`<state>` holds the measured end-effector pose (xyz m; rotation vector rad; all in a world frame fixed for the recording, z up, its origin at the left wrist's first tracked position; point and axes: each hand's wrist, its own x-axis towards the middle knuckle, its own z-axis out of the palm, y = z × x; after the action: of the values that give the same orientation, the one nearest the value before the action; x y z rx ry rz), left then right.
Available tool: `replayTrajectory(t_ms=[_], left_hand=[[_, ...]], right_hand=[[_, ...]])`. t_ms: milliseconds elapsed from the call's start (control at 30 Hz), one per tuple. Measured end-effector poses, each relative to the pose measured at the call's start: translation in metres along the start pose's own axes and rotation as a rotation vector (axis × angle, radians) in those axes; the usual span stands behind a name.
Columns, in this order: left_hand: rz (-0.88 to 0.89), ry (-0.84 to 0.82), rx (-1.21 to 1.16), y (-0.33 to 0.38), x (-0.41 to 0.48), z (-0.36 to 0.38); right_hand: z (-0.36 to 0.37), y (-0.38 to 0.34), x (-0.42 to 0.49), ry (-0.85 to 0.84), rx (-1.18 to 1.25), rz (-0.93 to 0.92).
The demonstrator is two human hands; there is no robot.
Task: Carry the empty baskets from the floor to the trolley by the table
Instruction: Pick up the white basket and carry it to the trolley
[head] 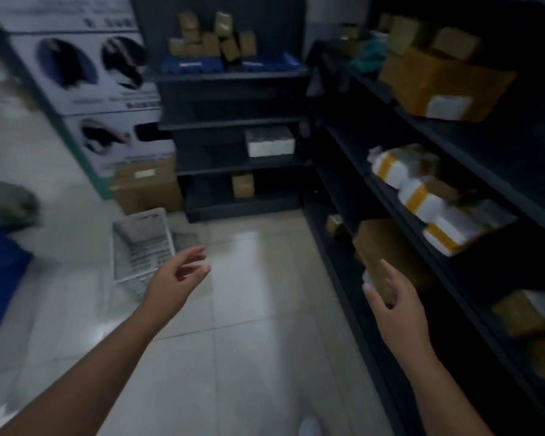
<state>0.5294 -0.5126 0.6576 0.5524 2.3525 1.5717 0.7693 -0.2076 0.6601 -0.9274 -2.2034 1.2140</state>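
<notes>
A white wire basket [140, 243] lies on the tiled floor at the left, near the foot of the dark shelving; it looks empty, though the frame is blurred. My left hand [178, 275] is stretched out just right of the basket's near corner, fingers apart, holding nothing. My right hand [390, 297] is raised in front of the right-hand shelving, fingers loosely spread and empty. No trolley or table is in view.
Dark shelves [233, 121] with small cartons stand ahead, and a long shelf unit [422, 190] with taped parcels runs along the right. A cardboard box [145, 187] sits behind the basket. A blue bin [0, 272] is at the left edge.
</notes>
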Motion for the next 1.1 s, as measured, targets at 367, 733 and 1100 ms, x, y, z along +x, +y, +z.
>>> replayTrajectory(t_ms=[367, 733, 1100], left_hand=[[-0.259, 0.499, -0.043, -0.041, 0.052, -0.075], [-0.412, 0.748, -0.163, -0.149, 0.178, -0.180], [-0.606, 0.924, -0.191, -0.215, 0.336, -0.212]], right_hand=[[0.186, -0.064, 0.212, -0.474, 0.004, -0.253], [0.421, -0.179, 0.343, -0.715, -0.012, -0.377], [0.624, -0.248, 0.499, -0.929, -0.152, -0.550]])
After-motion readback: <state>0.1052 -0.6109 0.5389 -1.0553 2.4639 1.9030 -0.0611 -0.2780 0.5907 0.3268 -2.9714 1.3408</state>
